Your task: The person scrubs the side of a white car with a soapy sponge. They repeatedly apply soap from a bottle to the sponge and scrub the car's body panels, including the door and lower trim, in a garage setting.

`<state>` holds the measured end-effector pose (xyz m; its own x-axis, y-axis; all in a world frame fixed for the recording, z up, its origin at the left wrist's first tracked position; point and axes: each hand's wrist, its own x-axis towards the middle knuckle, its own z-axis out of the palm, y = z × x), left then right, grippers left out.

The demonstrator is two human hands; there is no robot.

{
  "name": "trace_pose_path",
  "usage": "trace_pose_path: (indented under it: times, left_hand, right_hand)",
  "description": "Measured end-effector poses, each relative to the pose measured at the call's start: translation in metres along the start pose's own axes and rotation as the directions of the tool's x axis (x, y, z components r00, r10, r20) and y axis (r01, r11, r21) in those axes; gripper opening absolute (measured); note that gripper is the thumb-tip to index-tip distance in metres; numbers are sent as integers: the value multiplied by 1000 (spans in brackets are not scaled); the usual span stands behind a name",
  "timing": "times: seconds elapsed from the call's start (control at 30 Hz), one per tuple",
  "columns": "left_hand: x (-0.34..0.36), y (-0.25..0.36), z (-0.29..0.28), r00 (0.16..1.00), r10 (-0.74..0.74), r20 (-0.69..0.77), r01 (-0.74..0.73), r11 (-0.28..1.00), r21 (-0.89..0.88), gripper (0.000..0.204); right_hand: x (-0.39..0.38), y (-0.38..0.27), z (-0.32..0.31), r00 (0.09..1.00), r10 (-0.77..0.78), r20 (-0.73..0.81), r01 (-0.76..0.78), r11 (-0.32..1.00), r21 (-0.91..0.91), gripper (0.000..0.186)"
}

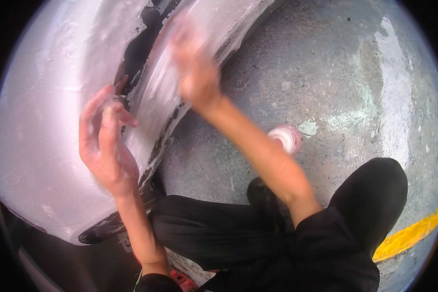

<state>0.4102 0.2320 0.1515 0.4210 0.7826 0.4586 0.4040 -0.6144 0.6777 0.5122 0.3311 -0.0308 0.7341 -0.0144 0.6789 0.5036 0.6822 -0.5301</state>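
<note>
A pale, glossy curved panel (48, 107), which looks like a car bumper, fills the left side, its surface streaked with a wet whitish film. My left hand (109, 151) is over it, beside the dark gap (138, 46) in the panel. Its fingers are bent but apart, and I make out nothing held in them. Farther ahead, my right hand (192, 63) lies over the outer strip (153, 114) of the panel, smeared by motion. Its fingers are too blurred to show whether they hold anything.
A pink and white round container (288, 138) stands on the worn grey floor (326, 73), partly behind my right forearm. My bent knees in black trousers (204, 219) are close to the panel's edge. White and yellow stripes (409, 233) mark the floor at right.
</note>
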Motion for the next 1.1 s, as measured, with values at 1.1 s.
trace_pose_path:
  times: [1.1]
  left_hand:
    - [3,0,15,988,-19,156,-16,976,216,38]
  right_hand:
    - [-9,-18,-24,910,381,-164,-406,899,-163,62]
